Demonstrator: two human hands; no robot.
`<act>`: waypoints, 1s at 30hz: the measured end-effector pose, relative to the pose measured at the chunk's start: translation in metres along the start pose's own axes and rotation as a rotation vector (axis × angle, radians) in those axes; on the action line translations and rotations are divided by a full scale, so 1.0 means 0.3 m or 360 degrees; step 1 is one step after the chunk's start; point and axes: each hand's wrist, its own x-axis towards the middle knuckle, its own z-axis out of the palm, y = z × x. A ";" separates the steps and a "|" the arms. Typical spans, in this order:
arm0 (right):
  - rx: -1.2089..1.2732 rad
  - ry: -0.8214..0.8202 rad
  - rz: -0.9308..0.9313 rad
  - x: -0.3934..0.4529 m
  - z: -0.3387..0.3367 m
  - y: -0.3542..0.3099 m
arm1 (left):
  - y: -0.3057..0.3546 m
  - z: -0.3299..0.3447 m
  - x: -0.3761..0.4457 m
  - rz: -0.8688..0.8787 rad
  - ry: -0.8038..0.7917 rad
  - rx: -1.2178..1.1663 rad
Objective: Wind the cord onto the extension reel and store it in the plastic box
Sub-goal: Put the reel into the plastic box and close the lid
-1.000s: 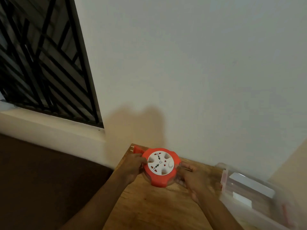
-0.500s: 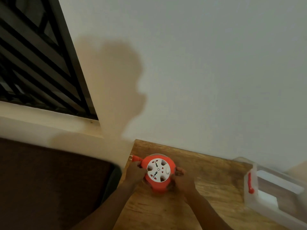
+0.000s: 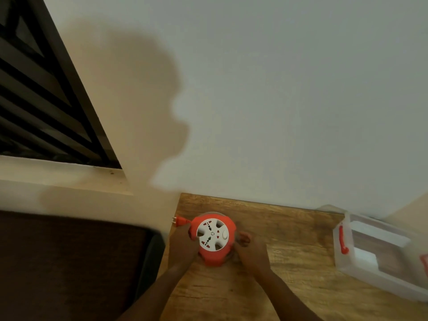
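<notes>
Reel (image 3: 213, 239) gripped by left hand (image 3: 183, 245) and right hand (image 3: 251, 253) at desk's (image 3: 289, 228) back-left corner; plug (image 3: 179, 221) overhangs edge; box (image 3: 379, 253) well apart, right edge.

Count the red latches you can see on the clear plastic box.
2. One red latch sits on the plastic box's left end, facing the extension reel. A second shows partly at the frame's right edge. Others may be hidden.
</notes>
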 end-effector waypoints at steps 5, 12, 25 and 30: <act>-0.0019 0.0192 0.0019 -0.071 -0.196 0.135 | 0.079 0.102 -0.096 0.0140 -0.0017 0.0096; -0.0037 0.0637 0.0099 -0.181 -0.614 0.359 | 0.367 0.408 -0.210 0.0563 -0.0447 0.0076; -0.0005 0.0836 0.0341 -0.482 -1.171 0.804 | 0.840 0.861 -0.379 0.0430 -0.0721 -0.0149; -0.0223 0.0515 0.0419 -0.526 -1.224 0.908 | 0.859 0.979 -0.413 0.0207 -0.0622 -0.0120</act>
